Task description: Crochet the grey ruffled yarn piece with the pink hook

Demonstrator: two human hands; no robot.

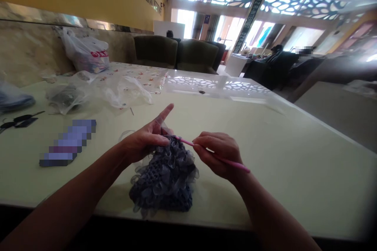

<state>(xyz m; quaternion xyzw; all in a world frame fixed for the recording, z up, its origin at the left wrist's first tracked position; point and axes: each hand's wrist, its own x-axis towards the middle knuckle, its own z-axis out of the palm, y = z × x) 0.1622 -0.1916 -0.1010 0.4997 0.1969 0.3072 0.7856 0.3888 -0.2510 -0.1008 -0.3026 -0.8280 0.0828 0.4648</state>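
Note:
A dark grey-blue ruffled crochet piece (167,176) rests near the front edge of the pale table. My left hand (150,137) pinches its top edge between thumb and fingers, with the index finger stretched up and a sheer grey ribbon running over it. In my right hand (219,151) is a pink crochet hook (235,164), held like a pen. The hook's tip meets the top of the piece beside my left thumb.
On the table (294,157), a blurred-out phone-shaped object (69,143), keys (22,119) and clear plastic bags (69,96) lie left. A full white bag (90,53) stands by the wall. Armchairs (196,55) stand beyond the far edge; people sit at back right.

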